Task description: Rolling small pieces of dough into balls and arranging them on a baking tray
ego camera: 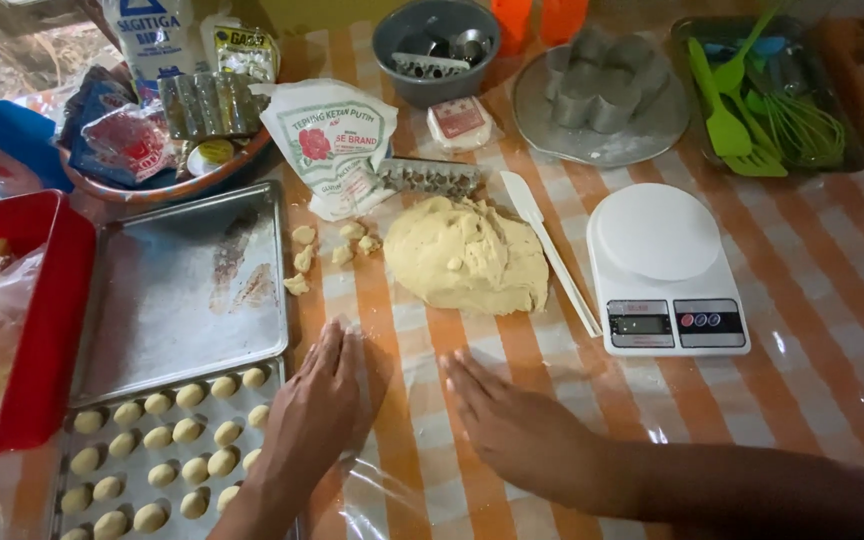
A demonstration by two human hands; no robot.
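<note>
My left hand (317,405) lies flat on the orange-and-white striped table cover, fingers together, right beside a metal tray (80,455) that holds several small dough balls (167,436). My right hand (512,425) also rests palm down on the cover, fingers pointing toward the left hand, with a small gap between the two. Neither hand holds anything that I can see. A big lump of pale yellow dough (467,255) sits just beyond both hands. A few small torn dough pieces (304,260) lie to its left.
A bare greased baking tray (187,290) lies above the filled one. A white kitchen scale (664,270) and white spatula (547,245) sit right of the dough. A flour bag (337,145), grey bowl (434,50), metal cutters (607,75), green utensils (752,120) and red box (52,300) ring the area.
</note>
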